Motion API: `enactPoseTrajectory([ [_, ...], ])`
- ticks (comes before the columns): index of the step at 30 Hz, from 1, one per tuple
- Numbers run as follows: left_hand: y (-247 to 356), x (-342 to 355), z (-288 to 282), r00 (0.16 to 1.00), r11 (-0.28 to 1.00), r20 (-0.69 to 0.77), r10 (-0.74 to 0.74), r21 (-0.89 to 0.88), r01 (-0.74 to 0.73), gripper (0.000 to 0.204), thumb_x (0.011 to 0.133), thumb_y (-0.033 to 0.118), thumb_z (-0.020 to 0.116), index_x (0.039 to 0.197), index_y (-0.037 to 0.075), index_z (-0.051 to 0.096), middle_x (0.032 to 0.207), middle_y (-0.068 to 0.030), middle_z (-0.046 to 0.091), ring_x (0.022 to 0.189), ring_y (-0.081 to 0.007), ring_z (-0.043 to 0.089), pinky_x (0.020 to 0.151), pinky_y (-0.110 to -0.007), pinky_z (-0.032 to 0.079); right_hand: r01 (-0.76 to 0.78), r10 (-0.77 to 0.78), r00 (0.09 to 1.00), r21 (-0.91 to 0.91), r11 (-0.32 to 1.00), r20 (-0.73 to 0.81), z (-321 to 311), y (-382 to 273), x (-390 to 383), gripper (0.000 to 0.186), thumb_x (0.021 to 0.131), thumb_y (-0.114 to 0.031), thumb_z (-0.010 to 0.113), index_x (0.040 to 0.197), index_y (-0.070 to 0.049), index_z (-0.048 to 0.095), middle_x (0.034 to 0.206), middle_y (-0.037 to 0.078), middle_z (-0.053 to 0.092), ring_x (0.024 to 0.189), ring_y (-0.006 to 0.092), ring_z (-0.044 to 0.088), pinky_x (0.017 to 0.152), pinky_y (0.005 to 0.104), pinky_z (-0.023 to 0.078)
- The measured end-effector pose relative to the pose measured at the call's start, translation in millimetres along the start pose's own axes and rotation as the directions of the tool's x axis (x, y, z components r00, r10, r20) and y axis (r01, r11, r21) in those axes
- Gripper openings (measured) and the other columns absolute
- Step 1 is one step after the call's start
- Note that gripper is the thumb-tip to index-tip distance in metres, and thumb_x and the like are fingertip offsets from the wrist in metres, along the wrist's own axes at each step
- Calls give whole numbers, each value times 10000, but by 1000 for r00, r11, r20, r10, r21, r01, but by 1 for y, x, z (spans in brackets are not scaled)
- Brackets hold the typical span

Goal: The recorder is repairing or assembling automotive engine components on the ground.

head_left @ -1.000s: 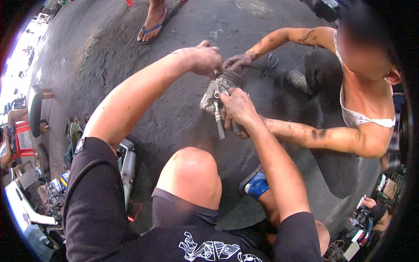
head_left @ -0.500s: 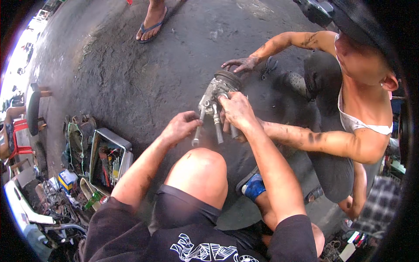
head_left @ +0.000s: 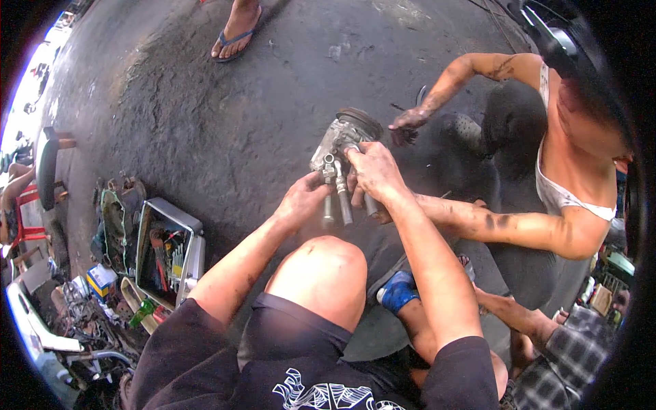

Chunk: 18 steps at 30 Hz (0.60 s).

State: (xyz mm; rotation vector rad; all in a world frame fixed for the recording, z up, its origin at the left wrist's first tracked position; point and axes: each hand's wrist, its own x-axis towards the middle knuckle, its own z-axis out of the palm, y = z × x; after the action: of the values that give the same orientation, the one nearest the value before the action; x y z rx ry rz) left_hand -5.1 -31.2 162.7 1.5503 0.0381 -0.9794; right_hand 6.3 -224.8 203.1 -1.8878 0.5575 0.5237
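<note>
"Hands?"
"Left hand [head_left: 301, 199] pinched a slim silver metal spanner [head_left: 329, 210]; right hand [head_left: 376, 168] gripped a silver, dark-pulleyed metal unit [head_left: 331, 142] between them."
"Progress?"
"Seemingly midway: grey tubular stub [head_left: 344, 208] attached, looseness unclear."

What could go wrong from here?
The wrench might slip, and the left hand, close to the pipe, could knock it.

The metal part might tip or turn: the co-worker's upper hand is apart from its pulley.

The co-worker's lower hand sits just below the right hand, so fingers might get pinched there.
</note>
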Motion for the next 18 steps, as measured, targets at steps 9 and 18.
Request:
enactPoseTrajectory([
  [9, 33, 17, -67, 931, 892, 224, -287, 416, 175, 443, 972, 305, 590, 1319, 30, 569, 828, -34, 595, 757, -123, 547, 672, -308, 466, 24, -49, 996, -318, 948, -70, -4, -15, -11, 451, 880, -352, 592, 1000, 73, 687, 1013, 317, 677, 1018, 418, 674, 895, 465, 512],
  [18, 140, 137, -60, 777, 92, 398, -489, 909, -407, 222, 856, 283, 727, 1034, 155, 761, 830, -68, 703, 679, -195, 617, 619, -381, 505, 102, -70, 993, -376, 921, 97, -5, -9, -2, 381, 826, -227, 605, 961, 128, 632, 878, 337, 664, 927, 415, 690, 831, 461, 520],
])
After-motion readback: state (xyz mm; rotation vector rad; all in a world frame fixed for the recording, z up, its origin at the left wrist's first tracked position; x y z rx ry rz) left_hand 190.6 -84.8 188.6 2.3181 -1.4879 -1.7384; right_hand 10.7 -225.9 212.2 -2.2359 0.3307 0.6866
